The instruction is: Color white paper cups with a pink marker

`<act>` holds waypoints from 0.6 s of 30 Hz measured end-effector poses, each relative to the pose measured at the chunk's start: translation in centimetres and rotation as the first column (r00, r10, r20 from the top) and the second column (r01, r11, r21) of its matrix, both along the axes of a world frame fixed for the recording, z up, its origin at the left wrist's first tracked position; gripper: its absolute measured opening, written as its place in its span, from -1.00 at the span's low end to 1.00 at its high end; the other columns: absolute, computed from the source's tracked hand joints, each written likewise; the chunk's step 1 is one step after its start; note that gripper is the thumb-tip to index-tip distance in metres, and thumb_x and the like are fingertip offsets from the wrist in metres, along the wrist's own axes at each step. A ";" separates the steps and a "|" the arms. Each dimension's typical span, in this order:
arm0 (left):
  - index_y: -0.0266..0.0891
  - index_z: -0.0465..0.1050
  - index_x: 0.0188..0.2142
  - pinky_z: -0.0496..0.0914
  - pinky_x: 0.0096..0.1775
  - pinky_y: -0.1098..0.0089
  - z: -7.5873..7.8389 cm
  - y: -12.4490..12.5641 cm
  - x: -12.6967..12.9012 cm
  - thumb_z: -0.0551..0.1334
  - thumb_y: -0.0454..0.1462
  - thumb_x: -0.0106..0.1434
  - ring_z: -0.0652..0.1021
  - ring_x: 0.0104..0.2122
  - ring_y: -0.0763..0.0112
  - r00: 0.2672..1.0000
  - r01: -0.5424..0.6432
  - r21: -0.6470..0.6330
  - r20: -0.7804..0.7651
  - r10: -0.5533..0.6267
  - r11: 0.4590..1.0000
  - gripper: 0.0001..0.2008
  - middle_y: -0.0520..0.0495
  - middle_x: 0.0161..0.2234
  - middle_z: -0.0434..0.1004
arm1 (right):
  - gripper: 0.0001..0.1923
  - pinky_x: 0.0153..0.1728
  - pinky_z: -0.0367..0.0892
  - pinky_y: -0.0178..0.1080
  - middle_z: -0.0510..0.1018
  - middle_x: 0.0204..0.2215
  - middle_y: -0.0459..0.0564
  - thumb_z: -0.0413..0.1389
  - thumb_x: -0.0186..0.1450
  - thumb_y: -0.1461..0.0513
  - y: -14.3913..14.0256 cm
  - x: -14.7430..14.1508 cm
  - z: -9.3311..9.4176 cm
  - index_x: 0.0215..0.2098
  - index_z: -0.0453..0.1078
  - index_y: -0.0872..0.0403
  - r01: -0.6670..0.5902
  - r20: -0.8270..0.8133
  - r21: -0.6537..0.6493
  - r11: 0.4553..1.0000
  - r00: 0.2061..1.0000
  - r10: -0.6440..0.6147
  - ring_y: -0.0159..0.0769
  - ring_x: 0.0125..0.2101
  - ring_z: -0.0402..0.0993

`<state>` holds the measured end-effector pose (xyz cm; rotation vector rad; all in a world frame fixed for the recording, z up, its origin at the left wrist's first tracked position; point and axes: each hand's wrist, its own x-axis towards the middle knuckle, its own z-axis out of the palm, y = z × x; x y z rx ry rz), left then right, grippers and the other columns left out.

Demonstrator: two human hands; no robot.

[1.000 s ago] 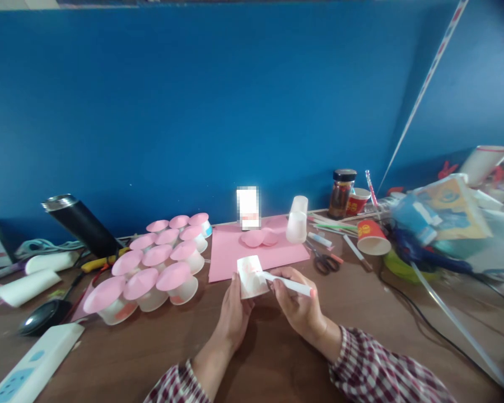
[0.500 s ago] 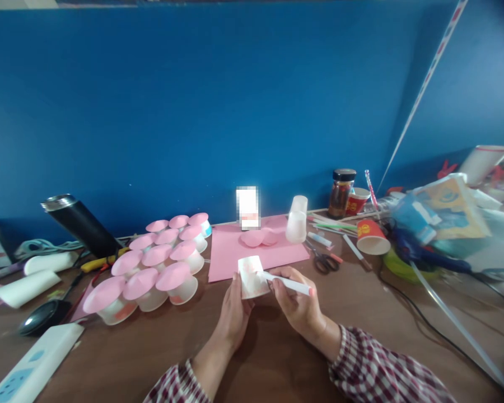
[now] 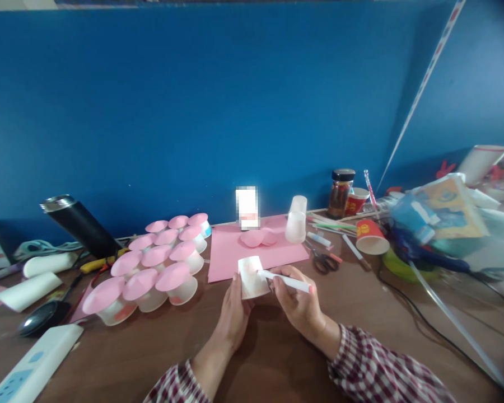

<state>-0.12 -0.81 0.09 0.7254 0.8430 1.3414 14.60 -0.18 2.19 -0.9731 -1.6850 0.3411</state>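
cup [image 3: 251,275] and marker [image 3: 293,282] hold nearly the same position as half a second ago; marking appears in progress. left hand [image 3: 236,313]: grip closed on the cup, before the pink sheet [image 3: 223,258]. right hand [image 3: 303,305]: grip closed on the marker, tip at the cup wall. pink-topped cups [image 3: 157,255] bound movement leftward, scissors [image 3: 320,259] rightward; tabletop [image 3: 273,369] extends on the near side.

The brown bench [image 3: 159,352] carries rows of pink-topped paper cups [image 3: 157,255], pink paper sheets [image 3: 227,260], dark-handled scissors [image 3: 321,259] and, at the left, a white power strip [image 3: 46,354].
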 end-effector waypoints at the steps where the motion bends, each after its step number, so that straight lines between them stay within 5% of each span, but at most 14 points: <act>1: -0.33 0.42 -0.11 0.37 -0.11 0.24 -0.1 0.0 0.0 0.06 0.06 0.22 0.51 -0.16 0.19 1.000 -0.010 -0.002 -0.014 0.010 1.000 -0.48 -0.22 -0.15 0.53 | -0.91 -0.46 0.39 -0.35 0.51 -0.50 -0.05 0.03 0.28 0.27 0.0 0.0 0.0 -0.28 0.37 0.09 0.005 0.001 0.004 1.000 1.000 -0.005 -0.36 -0.52 0.46; 18: -0.29 0.41 -0.07 0.39 -0.10 0.23 0.3 -0.1 0.3 0.06 0.03 0.23 0.50 -0.09 0.14 0.999 -0.027 -0.036 0.037 0.028 0.999 -0.51 -0.23 -0.08 0.51 | -0.90 -0.43 0.39 -0.35 0.51 -0.47 -0.04 0.01 0.29 0.27 0.2 0.2 0.1 -0.31 0.37 0.08 0.008 -0.023 -0.011 1.000 1.000 -0.008 -0.33 -0.47 0.47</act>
